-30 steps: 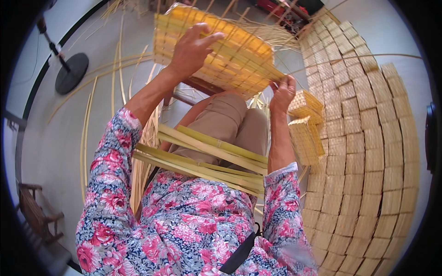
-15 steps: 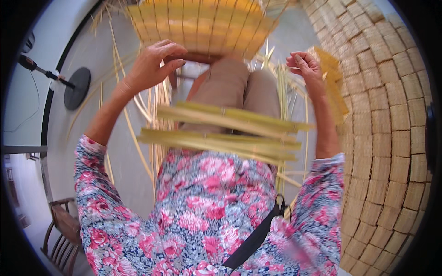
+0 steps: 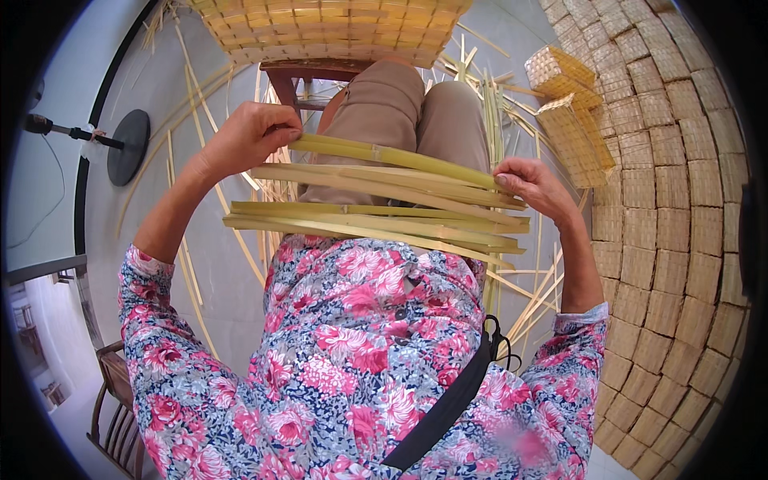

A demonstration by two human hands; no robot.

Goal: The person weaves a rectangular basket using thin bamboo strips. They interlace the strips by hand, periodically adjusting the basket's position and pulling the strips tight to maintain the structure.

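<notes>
A green-yellow bamboo strip [image 3: 400,160] spans the space above my thighs, level with the upper edge of the strips on my lap. My left hand [image 3: 246,138] is closed on its left end, thumb against bent fingers. At the other end, my right hand [image 3: 538,189] pinches the strip between thumb and fingers. More split strips [image 3: 352,214] lie crosswise over my lap in loose bundles, some green, some pale. Beyond my knees a woven yellow basket [image 3: 344,30] rests on a brown wooden stool [image 3: 282,80].
Small woven boxes [image 3: 572,136] sit on the floor at the right, before a broad wall of stacked woven boxes [image 3: 672,208]. Loose strips [image 3: 192,264] litter the grey floor. A round black stand base [image 3: 130,147] and a wooden chair [image 3: 116,416] are at the left.
Both hands have come down and closed on the ends of a green strip; before, they were raised and apart from the strips. The basket appears higher and farther left in view.
</notes>
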